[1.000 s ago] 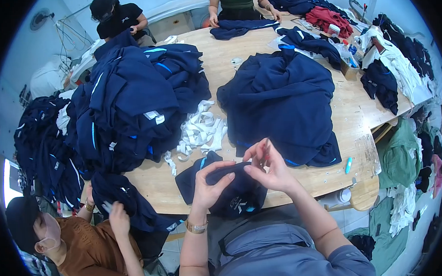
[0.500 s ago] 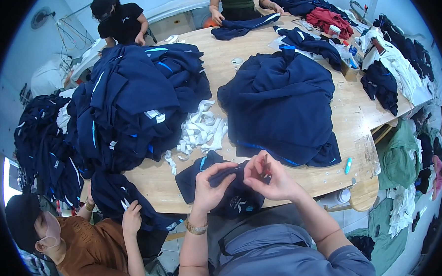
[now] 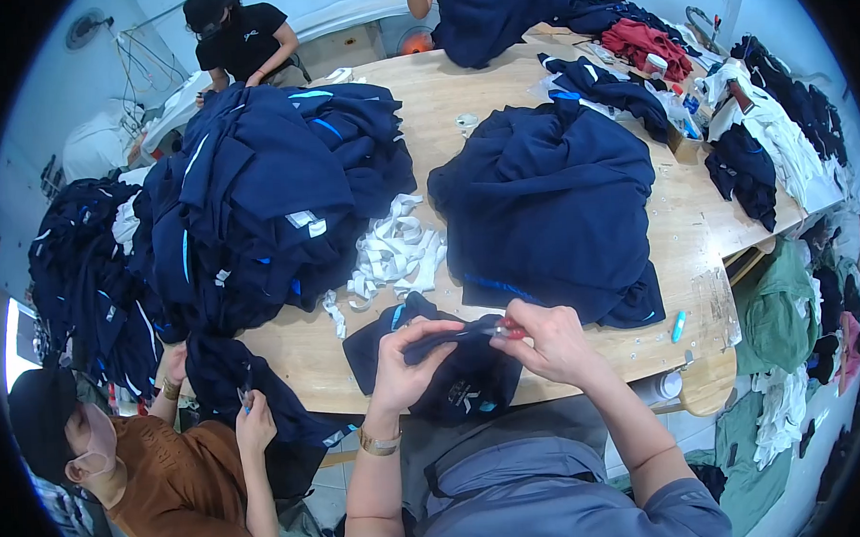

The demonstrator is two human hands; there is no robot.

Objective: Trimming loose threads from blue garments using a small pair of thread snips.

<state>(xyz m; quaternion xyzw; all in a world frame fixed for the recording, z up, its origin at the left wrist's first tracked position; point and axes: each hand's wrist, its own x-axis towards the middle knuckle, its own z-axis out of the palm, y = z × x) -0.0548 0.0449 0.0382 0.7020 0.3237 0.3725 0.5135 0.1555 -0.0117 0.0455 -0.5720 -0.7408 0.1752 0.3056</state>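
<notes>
Along the front edge of the table lies a navy garment (image 3: 492, 376) with a light logo. Its edge is pinched up between the thumb and fingers of my left hand (image 3: 402, 364). My right hand (image 3: 551, 345) is closed around small red-handled thread snips (image 3: 512, 333). The metal blades point left and meet the raised fabric edge, close to my left fingertips. Whether the blades are cutting a thread cannot be made out.
Two navy garment piles (image 3: 263, 180) (image 3: 552, 206) flank a heap of white tape strips (image 3: 396, 251). A turquoise pen-like item (image 3: 678, 325) lies at right. At left, a person in brown (image 3: 175, 481) trims a navy garment; two other people stand at the far side.
My right hand has turned and brought the snips' blades leftward onto the fabric edge. The far person has lifted a navy garment up from the table. The left co-worker's scissors have shifted slightly.
</notes>
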